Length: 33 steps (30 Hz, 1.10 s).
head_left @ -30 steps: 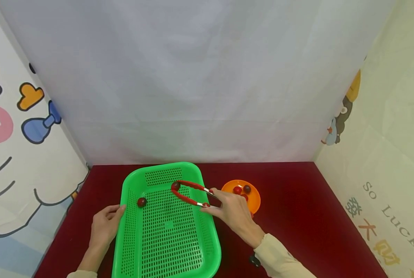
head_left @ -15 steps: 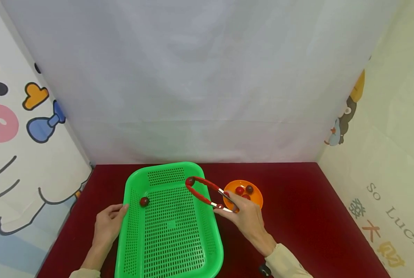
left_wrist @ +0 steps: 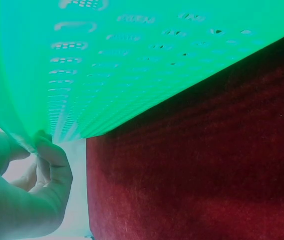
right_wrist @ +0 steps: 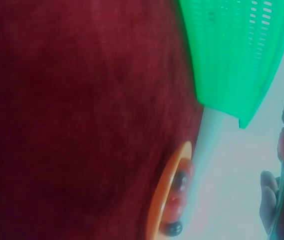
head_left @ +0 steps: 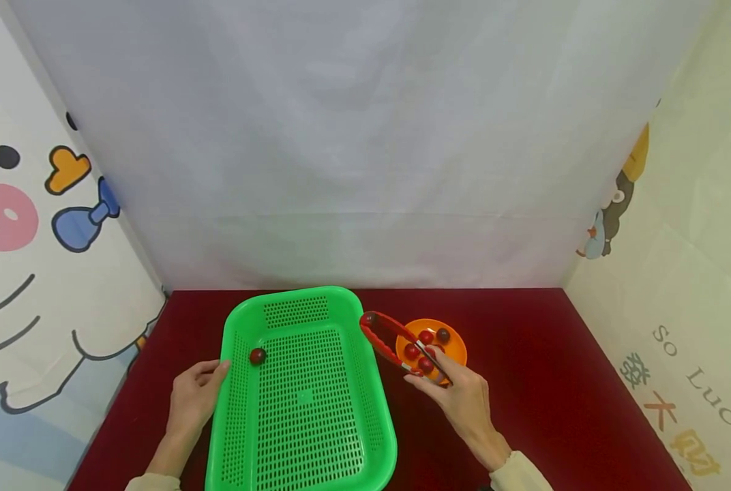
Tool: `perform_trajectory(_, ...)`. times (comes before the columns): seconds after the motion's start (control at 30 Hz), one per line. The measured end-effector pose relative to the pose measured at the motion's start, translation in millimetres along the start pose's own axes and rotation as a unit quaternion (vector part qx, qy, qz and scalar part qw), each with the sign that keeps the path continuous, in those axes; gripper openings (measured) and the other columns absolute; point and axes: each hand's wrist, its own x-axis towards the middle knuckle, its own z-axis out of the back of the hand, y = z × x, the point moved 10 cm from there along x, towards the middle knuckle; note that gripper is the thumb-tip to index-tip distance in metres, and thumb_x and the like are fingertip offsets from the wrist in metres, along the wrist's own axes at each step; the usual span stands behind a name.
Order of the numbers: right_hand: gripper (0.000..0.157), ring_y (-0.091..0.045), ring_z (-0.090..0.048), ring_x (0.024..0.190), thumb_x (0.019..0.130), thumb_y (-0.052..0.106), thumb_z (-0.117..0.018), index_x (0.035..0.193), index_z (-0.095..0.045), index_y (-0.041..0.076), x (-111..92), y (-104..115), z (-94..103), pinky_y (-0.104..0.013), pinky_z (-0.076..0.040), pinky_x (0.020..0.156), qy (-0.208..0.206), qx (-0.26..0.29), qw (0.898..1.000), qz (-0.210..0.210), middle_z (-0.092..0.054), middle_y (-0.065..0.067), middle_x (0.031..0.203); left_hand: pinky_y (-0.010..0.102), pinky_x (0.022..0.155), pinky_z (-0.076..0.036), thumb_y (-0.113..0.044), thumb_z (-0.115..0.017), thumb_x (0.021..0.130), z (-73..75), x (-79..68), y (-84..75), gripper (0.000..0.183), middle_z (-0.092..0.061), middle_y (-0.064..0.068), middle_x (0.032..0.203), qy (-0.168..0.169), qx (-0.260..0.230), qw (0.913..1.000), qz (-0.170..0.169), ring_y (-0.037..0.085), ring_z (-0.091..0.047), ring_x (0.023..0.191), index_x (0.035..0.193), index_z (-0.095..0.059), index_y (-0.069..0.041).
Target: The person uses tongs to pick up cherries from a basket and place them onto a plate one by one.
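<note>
My left hand point(head_left: 194, 395) pinches the left rim of a green slotted plastic basket point(head_left: 310, 436), thumb and fingers at its edge in the left wrist view. My right hand point(head_left: 464, 402) grips red-tipped tongs point(head_left: 382, 348), which hold a small dark red round fruit point(head_left: 369, 318) between their tips, just past the basket's right rim. Inside the basket lies one dark red fruit point(head_left: 258, 356) near the left wall. Several red and dark fruits point(head_left: 442, 335) sit on an orange plate point(head_left: 459, 351), partly hidden behind the tongs and right hand.
A dark red cloth point(head_left: 513, 354) covers the table. Behind it hangs a pale curtain point(head_left: 365, 170), with printed cartoon panels point(head_left: 34, 286) on the left and a cream lettered panel point(head_left: 697, 307) on the right.
My right hand has carried the tongs and the fruit rightward, from over the basket to past its right rim near the orange plate. My left hand stays at the rim.
</note>
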Motion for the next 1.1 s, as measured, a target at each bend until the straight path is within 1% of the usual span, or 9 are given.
perform_trajectory(0.1,0.063,0.001,-0.044,0.053,0.061,0.024,-0.101,0.116,-0.078,0.005,-4.3,-5.1,7.5,-0.013,-0.039,0.047,-0.008,-0.008,1.0,-0.003,-0.071,0.0,0.072,0.041,0.078,-0.053,-0.042,-0.056,0.107,0.7,0.5,0.9,0.058,-0.065,0.031,0.122,-0.003,0.001,1.0,0.003,0.039,-0.064,0.106,0.138,-0.057,0.007)
perform_trajectory(0.23,0.055,0.002,-0.047,0.055,0.062,0.022,-0.1,0.111,-0.078,0.007,-9.7,-14.3,14.1,-0.013,-0.041,0.049,-0.004,-0.017,1.0,-0.019,-0.062,0.006,0.065,0.034,0.073,-0.051,-0.042,-0.056,0.106,2.1,0.4,0.9,0.057,-0.067,0.03,0.12,-0.006,0.002,1.0,0.002,0.037,-0.065,0.103,0.137,-0.058,0.006)
perform_trajectory(0.33,0.05,0.001,-0.049,0.056,0.062,0.022,-0.1,0.105,-0.078,0.009,-14.0,-21.9,18.9,-0.014,-0.042,0.05,0.001,-0.027,0.999,-0.031,-0.06,0.008,0.065,0.038,0.076,-0.052,-0.041,-0.056,0.107,2.4,0.2,0.3,0.056,-0.067,0.03,0.12,-0.006,0.006,1.0,0.001,0.037,-0.064,0.104,0.137,-0.058,0.006)
perform_trajectory(0.43,0.052,0.001,-0.051,0.056,0.061,0.022,-0.101,0.105,-0.078,0.008,-17.8,-28.8,24.9,-0.014,-0.043,0.05,0.0,-0.038,0.999,-0.036,-0.063,0.007,0.067,0.042,0.079,-0.052,-0.041,-0.055,0.107,2.2,0.3,0.7,0.056,-0.067,0.03,0.12,-0.006,0.007,1.0,0.002,0.038,-0.064,0.105,0.137,-0.058,0.006)
perform_trajectory(0.63,0.059,0.003,-0.054,0.056,0.059,0.022,-0.102,0.112,-0.078,0.01,-23.7,-39.2,37.7,-0.017,-0.045,0.051,-0.01,-0.059,0.998,-0.037,-0.071,0.003,0.072,0.036,0.073,-0.05,-0.04,-0.056,0.107,3.3,0.7,1.4,0.055,-0.068,0.029,0.115,-0.01,0.013,0.9999,-0.003,0.035,-0.065,0.099,0.136,-0.059,0.006)
perform_trajectory(0.77,0.059,0.003,-0.053,0.055,0.057,0.024,-0.102,0.111,-0.078,0.013,-27.0,-44.6,44.9,-0.018,-0.043,0.049,-0.013,-0.079,0.996,-0.039,-0.067,0.006,0.068,0.033,0.07,-0.049,-0.039,-0.057,0.106,3.3,1.1,0.9,0.054,-0.069,0.027,0.112,-0.012,0.013,0.9998,-0.008,0.028,-0.066,0.091,0.135,-0.06,0.007)
perform_trajectory(0.87,0.061,0.003,-0.05,0.054,0.054,0.023,-0.102,0.109,-0.079,0.011,-29.8,-48.3,49.6,-0.018,-0.041,0.047,-0.012,-0.097,0.994,-0.039,-0.063,0.006,0.063,0.032,0.07,-0.049,-0.038,-0.058,0.106,3.4,1.2,0.4,0.052,-0.071,0.025,0.109,-0.015,0.016,0.9997,-0.008,0.021,-0.065,0.086,0.134,-0.061,0.006)
perform_trajectory(1.0,0.061,0.002,-0.047,0.053,0.053,0.023,-0.103,0.107,-0.079,0.008,-33.5,-56.0,55.2,-0.019,-0.037,0.045,-0.003,-0.12,0.991,-0.057,-0.057,0.008,0.059,0.033,0.07,-0.049,-0.039,-0.058,0.106,3.0,1.2,-0.6,0.052,-0.071,0.024,0.109,-0.016,0.018,0.9997,-0.006,0.022,-0.064,0.088,0.134,-0.061,0.006)
perform_trajectory(1.1,0.059,0.001,-0.046,0.052,0.055,0.026,-0.102,0.107,-0.078,0.009,-36.3,-64.4,58.0,-0.022,-0.036,0.045,0.01,-0.132,0.988,-0.082,-0.055,0.009,0.059,0.033,0.07,-0.049,-0.039,-0.058,0.106,2.5,1.4,-1.3,0.052,-0.071,0.025,0.109,-0.014,0.018,0.9997,-0.007,0.022,-0.064,0.087,0.134,-0.061,0.006)
